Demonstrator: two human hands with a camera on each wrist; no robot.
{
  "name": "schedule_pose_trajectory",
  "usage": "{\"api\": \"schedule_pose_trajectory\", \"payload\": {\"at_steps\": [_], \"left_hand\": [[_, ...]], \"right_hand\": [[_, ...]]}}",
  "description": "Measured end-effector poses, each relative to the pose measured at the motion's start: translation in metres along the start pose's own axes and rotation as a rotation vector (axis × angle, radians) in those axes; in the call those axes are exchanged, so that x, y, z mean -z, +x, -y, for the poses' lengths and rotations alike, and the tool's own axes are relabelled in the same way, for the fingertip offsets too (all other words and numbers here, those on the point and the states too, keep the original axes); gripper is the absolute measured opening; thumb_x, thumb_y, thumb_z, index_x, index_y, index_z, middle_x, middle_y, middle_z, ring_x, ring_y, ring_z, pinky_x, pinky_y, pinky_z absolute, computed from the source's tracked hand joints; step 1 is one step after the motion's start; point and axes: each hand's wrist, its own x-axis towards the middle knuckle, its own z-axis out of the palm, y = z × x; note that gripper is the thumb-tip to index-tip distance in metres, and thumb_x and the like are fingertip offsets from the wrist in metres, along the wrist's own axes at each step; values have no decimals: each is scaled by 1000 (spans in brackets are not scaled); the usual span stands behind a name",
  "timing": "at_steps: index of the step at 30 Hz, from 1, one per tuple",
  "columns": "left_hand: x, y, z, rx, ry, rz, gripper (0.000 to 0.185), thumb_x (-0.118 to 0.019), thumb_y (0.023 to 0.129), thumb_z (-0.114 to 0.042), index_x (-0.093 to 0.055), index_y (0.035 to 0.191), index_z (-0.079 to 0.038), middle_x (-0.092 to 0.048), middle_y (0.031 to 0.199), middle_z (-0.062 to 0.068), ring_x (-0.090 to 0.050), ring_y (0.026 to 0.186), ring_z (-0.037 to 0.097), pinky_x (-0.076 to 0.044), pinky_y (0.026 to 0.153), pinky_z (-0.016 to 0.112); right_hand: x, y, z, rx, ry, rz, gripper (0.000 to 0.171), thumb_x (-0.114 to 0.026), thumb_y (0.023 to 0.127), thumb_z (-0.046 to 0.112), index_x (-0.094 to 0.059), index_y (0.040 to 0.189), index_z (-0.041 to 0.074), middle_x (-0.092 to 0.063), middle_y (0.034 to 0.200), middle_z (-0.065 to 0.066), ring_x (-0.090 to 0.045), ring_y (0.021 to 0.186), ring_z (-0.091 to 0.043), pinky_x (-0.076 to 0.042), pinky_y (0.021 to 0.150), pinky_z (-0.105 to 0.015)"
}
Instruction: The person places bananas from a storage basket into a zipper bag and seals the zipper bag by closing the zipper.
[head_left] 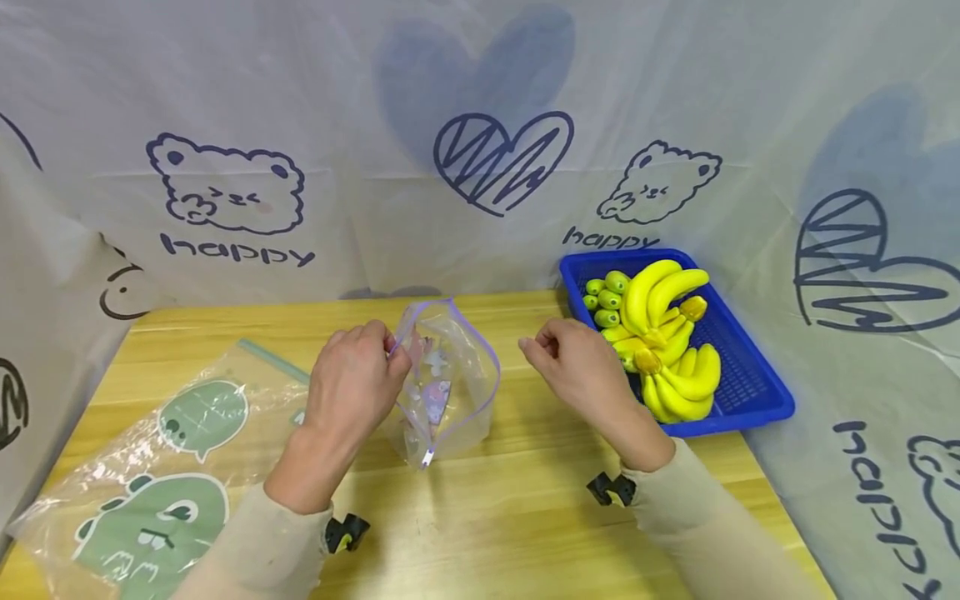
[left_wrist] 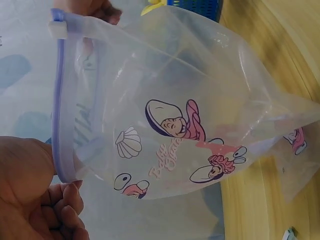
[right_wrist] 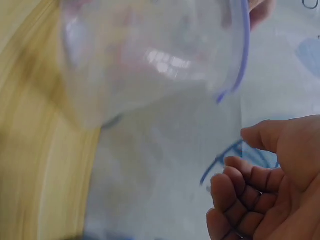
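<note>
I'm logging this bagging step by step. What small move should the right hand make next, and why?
Probably reach right to the bananas in the blue basket. The left hand pinches the zip bag rim, its mouth gapes open, and the right hand holds nothing.

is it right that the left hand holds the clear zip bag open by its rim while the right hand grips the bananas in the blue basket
Not quite. The left hand does hold the clear zip bag by its rim, but the right hand grips nothing; the head view shows it loosely curled beside the blue basket, clear of the bananas.
</note>
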Motion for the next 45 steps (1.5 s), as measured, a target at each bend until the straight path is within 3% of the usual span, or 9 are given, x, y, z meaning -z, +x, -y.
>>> {"api": "schedule_pose_trajectory", "payload": {"at_steps": [6, 14, 22, 27, 36, 38, 40, 43, 45], "left_hand": [[1, 0, 0, 26, -35, 15, 13, -62, 92, -10, -63, 80, -5, -65, 73, 12, -61, 71, 38, -50, 65, 48], [2, -1, 0, 58, -53, 64, 14, -59, 93, -11, -63, 80, -6, -64, 73, 10, -60, 72, 35, -49, 65, 45], [2, -1, 3, 67, -53, 100, 15, -61, 95, -13, -64, 82, -6, -65, 75, 10, -60, 75, 33, -49, 67, 45], [3, -2, 5, 68, -56, 113, 14, -61, 95, -12, -64, 82, -7, -64, 75, 9, -60, 75, 33, -48, 67, 44], [3, -3, 9, 75, -49, 123, 15, -61, 95, -12, -65, 82, -7, -64, 74, 8, -59, 74, 32, -48, 66, 43], [3, -3, 9, 78, -48, 128, 15, -61, 95, -12, -65, 81, -7, -64, 74, 8, -59, 74, 32, -48, 66, 44], [3, -4, 10, 82, -48, 133, 15, -61, 96, -13, -65, 82, -7, -64, 74, 8, -59, 75, 32, -48, 67, 44], [3, -4, 10, 87, -47, 143, 16, -61, 96, -14, -65, 83, -7, -64, 75, 8, -60, 76, 32, -49, 68, 44], [3, -4, 10, 95, -49, 153, 16, -61, 97, -14, -65, 83, -7, -64, 76, 8, -60, 76, 31, -49, 68, 44]], "right_hand": [[14, -12, -50, -119, -111, 12, 28, -65, 102, 34, -70, 96, 7, -68, 90, -11, -63, 73, -26, -52, 65, -45], [36, -34, -112, -269, -235, 111, 46, -64, 101, 35, -65, 117, -9, -66, 112, -30, -67, 93, -45, -54, 72, -56], [41, -39, -140, -316, -310, 216, 47, -73, 95, 41, -62, 94, -4, -63, 99, -28, -62, 88, -51, -48, 65, -56], [38, -36, -148, -290, -346, 210, 47, -74, 95, 40, -65, 94, -7, -62, 98, -31, -58, 95, -58, -48, 69, -61], [40, -26, -159, -238, -334, 262, 48, -63, 104, 40, -66, 81, -2, -63, 86, -24, -60, 98, -52, -38, 101, -69], [44, -22, -161, -244, -320, 283, 52, -58, 106, 43, -64, 77, 0, -63, 84, -23, -61, 93, -51, -42, 96, -67], [50, -17, -163, -284, -286, 311, 56, -54, 106, 49, -63, 77, 2, -63, 81, -20, -63, 83, -44, -49, 81, -59], [59, -6, -165, -371, -218, 347, 60, -51, 104, 57, -61, 78, 5, -60, 75, -13, -60, 70, -33, -46, 60, -43], [65, 1, -166, -429, -182, 346, 64, -48, 103, 63, -61, 83, 3, -61, 80, -16, -59, 71, -31, -44, 59, -39]]}}
